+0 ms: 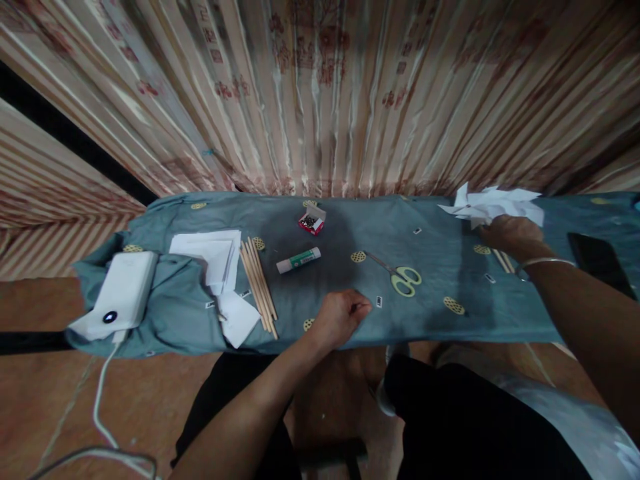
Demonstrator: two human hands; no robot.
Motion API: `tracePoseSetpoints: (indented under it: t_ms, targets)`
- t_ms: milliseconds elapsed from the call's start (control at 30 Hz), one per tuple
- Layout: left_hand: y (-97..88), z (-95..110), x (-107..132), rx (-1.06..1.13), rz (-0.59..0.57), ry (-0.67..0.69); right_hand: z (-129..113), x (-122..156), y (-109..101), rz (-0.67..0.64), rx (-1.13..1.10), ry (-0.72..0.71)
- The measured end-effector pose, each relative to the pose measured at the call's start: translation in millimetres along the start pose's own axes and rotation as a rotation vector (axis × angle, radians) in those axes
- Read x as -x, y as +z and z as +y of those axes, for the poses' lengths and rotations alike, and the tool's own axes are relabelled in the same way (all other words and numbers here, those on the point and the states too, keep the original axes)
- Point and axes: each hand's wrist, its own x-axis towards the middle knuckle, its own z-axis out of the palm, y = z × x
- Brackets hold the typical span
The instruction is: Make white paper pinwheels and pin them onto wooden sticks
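Observation:
My left hand (341,317) rests on the blue-grey cloth (430,293) near the front edge, fingers curled in a loose pinch; what they hold, if anything, is too small to make out. My right hand (509,235) reaches to the far right and grips the wooden sticks (504,261) of white paper pinwheels (493,204). Green-handled scissors (403,277) lie between the two hands. A glue stick (299,260) and a small red box of pins (311,219) lie further back.
Loose wooden sticks (259,285) and white paper sheets (213,256) lie at the left, beside a white power bank (121,293) with a trailing cable. A black phone (600,261) sits at the far right. A striped curtain hangs behind.

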Motion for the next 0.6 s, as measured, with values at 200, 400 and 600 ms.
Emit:
tracePoseSetpoints:
  t_ms: [200, 400, 600]
  targets:
    - [-0.6, 0.4, 0.6, -0.016, -0.007, 0.006, -3.5, 8.3, -15.5, -0.155, -0.046, 0.141]
    - [0.9, 0.6, 3.5, -0.022, 0.002, 0.003, -9.8, 34.8, -14.7, -0.038, -0.048, 0.112]
    - [-1.0, 5.6, 12.3, -0.060, -0.001, 0.034, -34.3, 80.4, -8.1, 0.113, -0.095, -0.017]
